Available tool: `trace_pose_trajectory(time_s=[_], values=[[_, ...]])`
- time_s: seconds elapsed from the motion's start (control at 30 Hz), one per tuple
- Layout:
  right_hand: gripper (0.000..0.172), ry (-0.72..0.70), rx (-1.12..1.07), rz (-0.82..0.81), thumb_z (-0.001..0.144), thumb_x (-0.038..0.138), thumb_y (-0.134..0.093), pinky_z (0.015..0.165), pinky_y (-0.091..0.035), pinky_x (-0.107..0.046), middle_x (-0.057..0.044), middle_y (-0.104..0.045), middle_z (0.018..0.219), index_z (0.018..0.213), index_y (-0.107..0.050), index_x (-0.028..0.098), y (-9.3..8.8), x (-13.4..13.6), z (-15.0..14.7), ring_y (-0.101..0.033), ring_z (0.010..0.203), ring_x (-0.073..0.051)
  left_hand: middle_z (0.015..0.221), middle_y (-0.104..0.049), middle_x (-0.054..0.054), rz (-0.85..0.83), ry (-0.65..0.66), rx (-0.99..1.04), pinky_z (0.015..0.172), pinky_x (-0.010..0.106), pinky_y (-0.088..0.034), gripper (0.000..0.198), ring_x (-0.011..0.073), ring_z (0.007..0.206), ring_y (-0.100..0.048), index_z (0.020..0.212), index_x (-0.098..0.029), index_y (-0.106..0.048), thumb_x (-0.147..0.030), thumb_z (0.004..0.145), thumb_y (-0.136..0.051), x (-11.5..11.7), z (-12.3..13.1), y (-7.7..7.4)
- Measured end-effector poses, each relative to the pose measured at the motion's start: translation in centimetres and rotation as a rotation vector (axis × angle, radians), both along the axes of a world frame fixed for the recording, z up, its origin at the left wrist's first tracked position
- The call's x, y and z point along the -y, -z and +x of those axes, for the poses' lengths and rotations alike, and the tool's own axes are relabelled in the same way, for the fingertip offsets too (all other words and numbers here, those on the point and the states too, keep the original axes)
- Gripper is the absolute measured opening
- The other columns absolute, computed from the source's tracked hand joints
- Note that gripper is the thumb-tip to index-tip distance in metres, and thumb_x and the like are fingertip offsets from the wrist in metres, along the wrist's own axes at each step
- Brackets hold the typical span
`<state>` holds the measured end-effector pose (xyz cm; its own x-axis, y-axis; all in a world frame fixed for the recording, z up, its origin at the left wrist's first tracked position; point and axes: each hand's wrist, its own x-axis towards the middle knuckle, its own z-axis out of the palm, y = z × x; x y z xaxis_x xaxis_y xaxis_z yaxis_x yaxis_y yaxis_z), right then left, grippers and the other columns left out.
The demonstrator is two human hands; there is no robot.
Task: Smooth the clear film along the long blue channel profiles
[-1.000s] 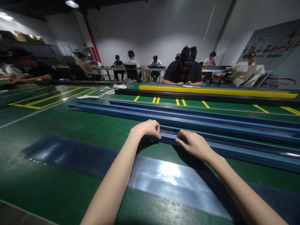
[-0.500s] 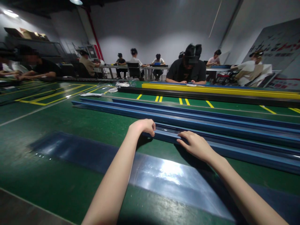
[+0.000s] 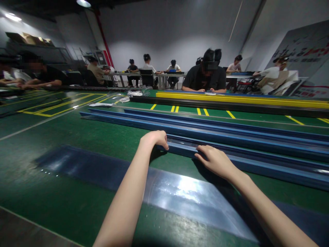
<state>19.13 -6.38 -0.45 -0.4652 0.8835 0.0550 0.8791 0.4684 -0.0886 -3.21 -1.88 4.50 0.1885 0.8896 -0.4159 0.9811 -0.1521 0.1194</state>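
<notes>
A long blue channel profile (image 3: 185,150) lies on the green table, running away to the right. Its left end is in my left hand (image 3: 157,138), with the fingers bent over it and the thumb on the near side. My right hand (image 3: 214,159) grips the near wall of the same profile farther right, fingertips over the top edge and thumb low in front. Closer to me, a flat strip of clear, bluish plastic film (image 3: 177,192) lies under my forearms. Just behind the held profile rest more blue channel profiles (image 3: 144,124), side by side.
Farther back, a yellow profile (image 3: 231,100) and a black profile (image 3: 205,103) lie across the table (image 3: 64,212). Crumpled clear plastic (image 3: 135,93) and a white sheet (image 3: 101,104) are to their left. A person (image 3: 204,77) sits opposite; several others work at tables behind.
My left hand has shifted very slightly left along the profile end. The right hand keeps its place, and the view has barely moved.
</notes>
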Motion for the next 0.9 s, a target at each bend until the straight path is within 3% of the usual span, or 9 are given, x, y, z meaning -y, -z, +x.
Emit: trace_pose_trajectory(time_s=[0.4, 0.63, 0.9], values=[[0.027, -0.073, 0.040, 0.030, 0.087, 0.033, -0.033, 0.065, -0.039, -0.026, -0.008, -0.061, 0.095, 0.093, -0.054, 0.018, 0.0, -0.5, -1.2, -0.057, 0.087, -0.020, 0.099, -0.066, 0.006, -0.012, 0.019, 0.033, 0.062, 0.022, -0.043, 0.041, 0.0184, 0.083, -0.060, 0.097, -0.017, -0.064, -0.036, 0.060, -0.066, -0.2, 0.4, 0.4], [0.024, -0.030, 0.065, 0.041, 0.085, 0.035, -0.036, 0.058, -0.034, -0.025, -0.006, -0.062, 0.091, 0.090, -0.053, 0.020, -0.4, -0.7, -3.3, -0.058, 0.082, -0.019, 0.103, -0.064, 0.006, -0.011, 0.036, 0.084, 0.067, 0.021, -0.044, 0.049, 0.0176, 0.086, -0.060, 0.102, -0.017, -0.062, -0.040, 0.060, -0.066, -0.7, -0.4, 1.0], [0.025, -0.071, 0.045, 0.053, 0.085, 0.033, -0.036, 0.060, -0.035, -0.026, -0.007, -0.061, 0.096, 0.093, -0.053, 0.018, -0.5, -0.6, -4.8, -0.057, 0.088, -0.019, 0.108, -0.063, 0.006, -0.010, -0.032, 0.049, 0.070, 0.022, -0.044, 0.051, 0.0187, 0.090, -0.059, 0.106, -0.018, -0.060, -0.041, 0.061, -0.066, -0.3, -1.2, 0.3]])
